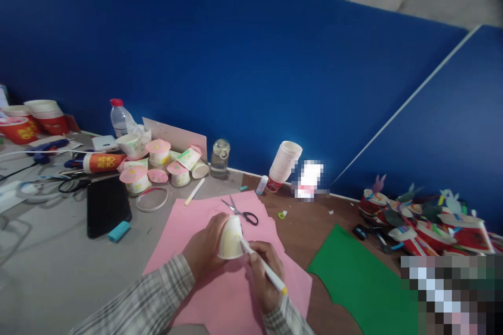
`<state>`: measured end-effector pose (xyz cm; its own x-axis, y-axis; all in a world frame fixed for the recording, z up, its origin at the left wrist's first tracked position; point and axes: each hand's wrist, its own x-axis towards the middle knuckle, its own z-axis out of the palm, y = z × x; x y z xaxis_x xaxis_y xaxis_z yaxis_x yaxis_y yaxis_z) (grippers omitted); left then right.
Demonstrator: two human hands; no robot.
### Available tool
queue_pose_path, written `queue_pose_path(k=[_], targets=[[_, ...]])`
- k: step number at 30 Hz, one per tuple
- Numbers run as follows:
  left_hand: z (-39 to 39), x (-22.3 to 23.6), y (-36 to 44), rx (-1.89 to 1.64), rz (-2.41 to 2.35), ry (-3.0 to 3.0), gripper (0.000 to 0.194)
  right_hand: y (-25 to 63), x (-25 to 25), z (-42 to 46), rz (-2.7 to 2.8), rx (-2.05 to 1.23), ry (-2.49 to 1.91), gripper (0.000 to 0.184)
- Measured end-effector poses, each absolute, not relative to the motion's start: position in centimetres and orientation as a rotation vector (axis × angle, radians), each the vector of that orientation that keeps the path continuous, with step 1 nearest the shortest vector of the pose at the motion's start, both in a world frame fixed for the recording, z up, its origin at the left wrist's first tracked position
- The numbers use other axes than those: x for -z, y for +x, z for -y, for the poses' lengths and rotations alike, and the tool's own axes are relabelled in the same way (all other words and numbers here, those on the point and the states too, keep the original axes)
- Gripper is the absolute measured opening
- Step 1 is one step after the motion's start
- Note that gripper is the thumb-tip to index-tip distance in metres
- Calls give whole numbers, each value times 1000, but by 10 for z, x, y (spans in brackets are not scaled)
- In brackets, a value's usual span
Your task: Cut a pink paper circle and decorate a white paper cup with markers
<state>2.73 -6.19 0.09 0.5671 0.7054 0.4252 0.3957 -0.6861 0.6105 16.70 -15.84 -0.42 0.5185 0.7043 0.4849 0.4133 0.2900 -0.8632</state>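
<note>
My left hand (207, 245) is wrapped round a white paper cup (231, 239), held rim down and tilted, with pale yellow colouring on its side. In my right hand (264, 272) is a white marker with a yellow end (271, 274), its tip against or very close to the cup's side. Both hands are over sheets of pink paper (188, 303). Scissors with dark handles (250, 218) lie partly open on the paper just beyond the cup. Another white and yellow marker (195, 191) rests at the paper's far left edge.
Decorated paper cups (159, 153) cluster at the back left, beside a glass jar (220, 159). A leaning stack of white cups (285, 162) and a glue stick (262, 185) stand behind the paper. Green paper (353, 272) lies to the right, red cup crafts (428, 230) beyond. A black phone (108, 204) is left.
</note>
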Motion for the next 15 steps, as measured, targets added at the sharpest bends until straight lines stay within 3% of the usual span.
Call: queue_pose_path(k=[15], targets=[[63,0,28,-879,-845,2444,70,159,-5,154,1284,-155,-1200,13]])
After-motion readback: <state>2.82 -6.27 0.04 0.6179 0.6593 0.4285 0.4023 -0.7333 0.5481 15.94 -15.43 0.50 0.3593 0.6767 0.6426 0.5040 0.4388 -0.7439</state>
